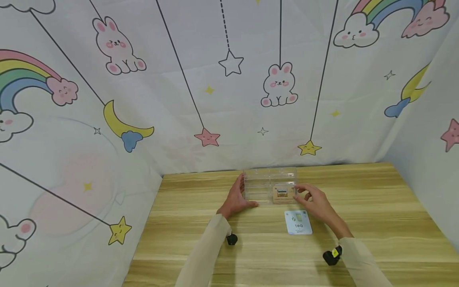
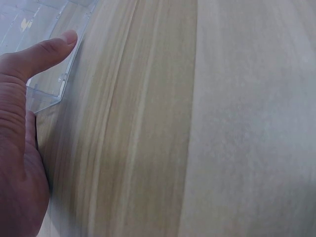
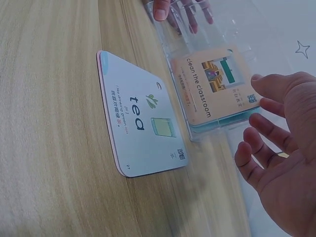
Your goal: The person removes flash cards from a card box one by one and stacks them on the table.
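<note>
- Right hand (image 1: pixel 314 202): fingers apart, loosely bent, thumb and fingertips at the box's right end; no firm grip that I can see, and I can't tell whether the fingertips touch.
- Left hand (image 1: pixel 234 199) has the left end of the clear plastic compartment box (image 1: pixel 256 196), thumb along the near edge.
- Peach rectangular "clean the classroom" card (image 3: pixel 217 84) lies face up in the box's near-right compartment, teal-edged card(s) under it.
- Pale blue, round-cornered "tea" card (image 3: pixel 140 116) is face up on the light wood-grain table (image 1: pixel 272 259), just in front of that compartment, apart from the box; pink edge beneath it, so I'd guess a small stack.
- Step, my read: seating the peach card's pile.
- Next move, I'd say: keep the left bracing, clear the right fingers off the wall, then pinch the "tea" card by its edges.
</note>
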Demonstrator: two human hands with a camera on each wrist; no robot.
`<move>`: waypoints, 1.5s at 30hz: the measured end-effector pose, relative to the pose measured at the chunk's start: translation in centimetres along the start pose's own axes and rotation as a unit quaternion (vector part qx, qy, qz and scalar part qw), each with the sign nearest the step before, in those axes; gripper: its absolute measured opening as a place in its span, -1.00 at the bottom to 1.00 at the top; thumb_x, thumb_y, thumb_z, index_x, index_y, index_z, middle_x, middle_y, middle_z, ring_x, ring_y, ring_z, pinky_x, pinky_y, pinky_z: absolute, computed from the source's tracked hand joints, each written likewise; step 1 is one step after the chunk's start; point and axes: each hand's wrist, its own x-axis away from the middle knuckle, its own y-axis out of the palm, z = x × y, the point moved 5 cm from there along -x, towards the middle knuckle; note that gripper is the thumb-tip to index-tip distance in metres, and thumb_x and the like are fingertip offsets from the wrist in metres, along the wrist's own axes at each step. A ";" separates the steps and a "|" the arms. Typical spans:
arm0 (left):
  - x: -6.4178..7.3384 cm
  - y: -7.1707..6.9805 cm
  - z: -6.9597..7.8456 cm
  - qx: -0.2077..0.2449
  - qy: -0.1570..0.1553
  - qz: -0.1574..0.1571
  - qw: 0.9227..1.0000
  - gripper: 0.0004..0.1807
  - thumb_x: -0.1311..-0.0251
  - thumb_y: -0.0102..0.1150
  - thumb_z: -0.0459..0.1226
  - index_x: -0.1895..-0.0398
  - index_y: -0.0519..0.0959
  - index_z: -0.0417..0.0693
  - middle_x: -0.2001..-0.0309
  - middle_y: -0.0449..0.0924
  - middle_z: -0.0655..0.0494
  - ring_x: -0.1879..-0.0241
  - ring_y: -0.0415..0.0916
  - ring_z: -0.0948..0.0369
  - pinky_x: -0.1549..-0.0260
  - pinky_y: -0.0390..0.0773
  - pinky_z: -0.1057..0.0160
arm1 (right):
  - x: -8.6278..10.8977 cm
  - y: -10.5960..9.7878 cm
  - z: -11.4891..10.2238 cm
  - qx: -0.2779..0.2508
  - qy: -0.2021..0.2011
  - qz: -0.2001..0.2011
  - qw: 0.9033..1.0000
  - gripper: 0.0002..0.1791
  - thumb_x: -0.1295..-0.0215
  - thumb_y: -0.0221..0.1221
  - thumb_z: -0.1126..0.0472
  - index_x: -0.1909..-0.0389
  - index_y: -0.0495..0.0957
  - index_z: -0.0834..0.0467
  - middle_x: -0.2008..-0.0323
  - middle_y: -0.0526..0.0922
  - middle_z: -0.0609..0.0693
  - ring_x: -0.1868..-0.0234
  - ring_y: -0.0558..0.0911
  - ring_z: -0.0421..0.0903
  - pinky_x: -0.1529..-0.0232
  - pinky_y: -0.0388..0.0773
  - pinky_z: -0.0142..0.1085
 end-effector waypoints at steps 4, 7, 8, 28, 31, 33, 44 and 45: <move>0.0 0.0 -0.1 0.001 -0.001 -0.001 1.000 0.45 0.15 0.76 -0.20 -0.69 -0.15 -0.04 -0.61 0.06 -0.07 -0.55 0.13 0.06 -0.49 0.24 0.23 | 0.0 0.0 -0.2 -0.006 -0.012 0.009 1.000 -0.62 -0.41 0.35 0.16 -0.16 0.61 0.22 -0.03 0.64 0.17 0.27 0.56 -0.07 0.33 0.53 -0.28; 0.1 0.1 -0.1 0.001 -0.002 -0.002 1.000 0.45 0.15 0.76 -0.20 -0.69 -0.15 -0.04 -0.62 0.05 -0.08 -0.55 0.13 0.06 -0.48 0.24 0.22 | 0.0 0.1 -0.2 -0.014 -0.019 0.012 1.000 -0.65 -0.40 0.37 0.17 -0.12 0.62 0.20 -0.03 0.65 0.16 0.26 0.57 -0.08 0.33 0.55 -0.28; 0.1 0.1 -0.1 0.001 -0.001 -0.002 1.000 0.45 0.15 0.76 -0.20 -0.69 -0.15 -0.05 -0.62 0.05 -0.08 -0.55 0.13 0.06 -0.48 0.24 0.22 | 0.0 0.1 -0.2 -0.015 -0.020 0.012 1.000 -0.65 -0.40 0.37 0.16 -0.12 0.62 0.20 -0.03 0.65 0.15 0.26 0.58 -0.08 0.33 0.55 -0.28; -0.1 0.1 -0.3 -0.009 -0.006 0.002 1.000 0.46 0.17 0.77 -0.19 -0.70 -0.14 0.01 -0.62 0.05 -0.01 -0.54 0.14 0.12 -0.46 0.26 0.28 | 0.2 0.9 -0.7 -0.059 -0.033 -0.007 0.998 -0.72 -0.42 0.33 0.25 -0.07 0.56 0.20 -0.06 0.67 0.18 0.08 0.67 0.08 0.14 0.71 -0.11; -0.1 0.1 -0.3 -0.010 -0.007 0.002 1.000 0.46 0.16 0.76 -0.18 -0.70 -0.15 0.02 -0.62 0.05 0.00 -0.54 0.15 0.13 -0.46 0.26 0.28 | 0.2 1.2 -1.0 -0.053 -0.049 -0.010 0.997 -0.78 -0.40 0.33 0.30 -0.02 0.63 0.19 -0.02 0.69 0.13 0.09 0.68 0.08 0.11 0.70 -0.03; 0.0 0.1 -0.2 -0.010 -0.006 0.002 1.000 0.46 0.16 0.76 -0.17 -0.70 -0.15 0.01 -0.62 0.05 0.00 -0.54 0.15 0.12 -0.46 0.26 0.27 | 0.2 1.4 -1.1 -0.049 -0.057 -0.013 0.997 -0.80 -0.40 0.33 0.30 0.00 0.67 0.18 0.00 0.71 0.08 0.10 0.67 0.05 0.10 0.69 -0.03; 0.1 0.1 0.0 -0.005 0.002 -0.002 1.000 0.47 0.16 0.76 -0.18 -0.69 -0.16 -0.08 -0.63 0.03 -0.08 -0.55 0.12 0.06 -0.48 0.24 0.25 | -0.2 1.2 -1.6 -0.041 -0.059 -0.005 0.997 -0.74 -0.41 0.33 0.27 -0.07 0.67 0.22 0.04 0.71 0.07 0.12 0.60 -0.01 0.21 0.68 -0.26; 0.1 0.1 0.0 -0.005 0.002 -0.002 1.000 0.47 0.16 0.76 -0.18 -0.69 -0.16 -0.08 -0.63 0.03 -0.09 -0.55 0.12 0.06 -0.48 0.24 0.25 | -0.2 1.1 -1.7 -0.044 -0.057 -0.004 0.997 -0.74 -0.41 0.33 0.27 -0.07 0.67 0.22 0.03 0.71 0.08 0.12 0.59 -0.01 0.21 0.68 -0.27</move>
